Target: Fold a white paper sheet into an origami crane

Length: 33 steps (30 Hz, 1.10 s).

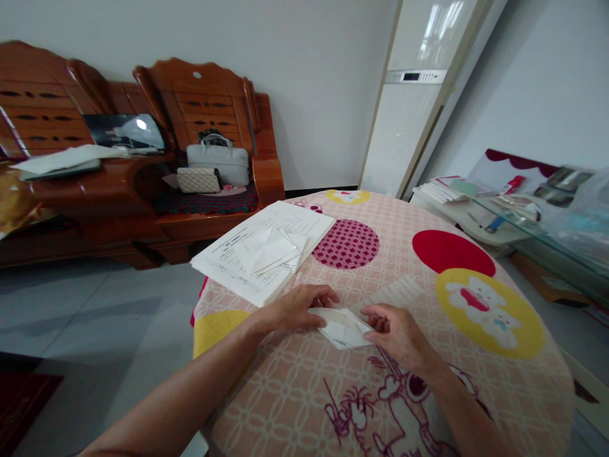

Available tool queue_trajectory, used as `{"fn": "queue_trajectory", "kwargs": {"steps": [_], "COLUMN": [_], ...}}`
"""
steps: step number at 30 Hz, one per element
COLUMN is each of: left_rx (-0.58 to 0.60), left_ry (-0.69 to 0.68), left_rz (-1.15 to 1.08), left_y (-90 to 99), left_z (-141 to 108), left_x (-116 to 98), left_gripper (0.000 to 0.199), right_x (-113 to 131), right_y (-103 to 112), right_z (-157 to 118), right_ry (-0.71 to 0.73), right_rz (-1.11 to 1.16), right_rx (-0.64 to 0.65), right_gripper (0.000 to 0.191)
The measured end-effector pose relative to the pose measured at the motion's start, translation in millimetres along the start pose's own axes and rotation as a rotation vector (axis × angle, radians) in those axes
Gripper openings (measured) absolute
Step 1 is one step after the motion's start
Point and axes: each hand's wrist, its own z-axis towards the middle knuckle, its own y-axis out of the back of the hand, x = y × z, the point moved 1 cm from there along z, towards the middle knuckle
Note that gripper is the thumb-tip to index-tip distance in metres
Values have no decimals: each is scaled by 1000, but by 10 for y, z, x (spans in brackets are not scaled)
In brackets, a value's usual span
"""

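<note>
A small folded sheet of white paper (343, 331) lies low over the patterned tablecloth, with creases and a pointed lower edge. My left hand (302, 308) pinches its left corner between thumb and fingers. At the opposite corner, my right hand (392, 330) grips the paper with thumb and curled fingers. Beyond my left hand, a stack of printed sheets (228, 273) rests on the table, and several folded white paper pieces (273, 251) lie on top of it.
The round table (504, 393) wears a pink cloth with coloured circles. Behind it stand wooden chairs (200, 95) holding a grey handbag (223, 164) and a quilted purse (197, 180). A tall white cabinet-like unit (404, 120) stands at the wall. Right, a glass-topped stand (537, 235) carries papers and plastic bags.
</note>
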Motion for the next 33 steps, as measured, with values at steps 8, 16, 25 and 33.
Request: {"fn": "queue_trajectory", "kwargs": {"steps": [8, 16, 25, 33], "left_rx": [-91, -285, -465, -550], "left_ry": [-66, -147, -155, -307], "left_rz": [-277, -146, 179, 490], "left_y": [-64, -120, -187, -270], "left_z": [60, 45, 31, 58], "left_x": [-4, -149, -369, -271], "left_gripper": [54, 44, 17, 8], "right_x": [148, 69, 98, 179], "right_y": [38, 2, -115, -170], "right_z": [-29, -40, -61, -113], "right_ry": [73, -25, -134, -130], "right_rz": [204, 432, 561, 590], "right_rx": [90, 233, 260, 273], "right_gripper": [48, 42, 41, 42]}}
